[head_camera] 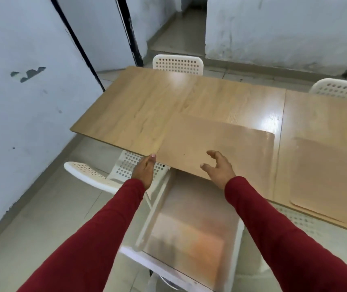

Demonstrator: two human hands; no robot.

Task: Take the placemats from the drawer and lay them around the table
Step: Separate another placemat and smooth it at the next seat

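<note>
On the near edge of the wooden tabletop (147,106) lies a tan placemat (221,144), its near edge overhanging. The left hand (145,171) reaches with straight fingers to its left corner; whether they touch is unclear. The right hand (219,167) hovers over the mat, grip spread, holding nothing. A second placemat (326,175) lies to the right.

The drawer (191,224) under my arms is smeared by blur, so I cannot tell what lies in it. The right mat (332,178) and the table (138,110) are cut off by the right edge. My left hand (145,171) hides part of the chair (126,165) seat.
</note>
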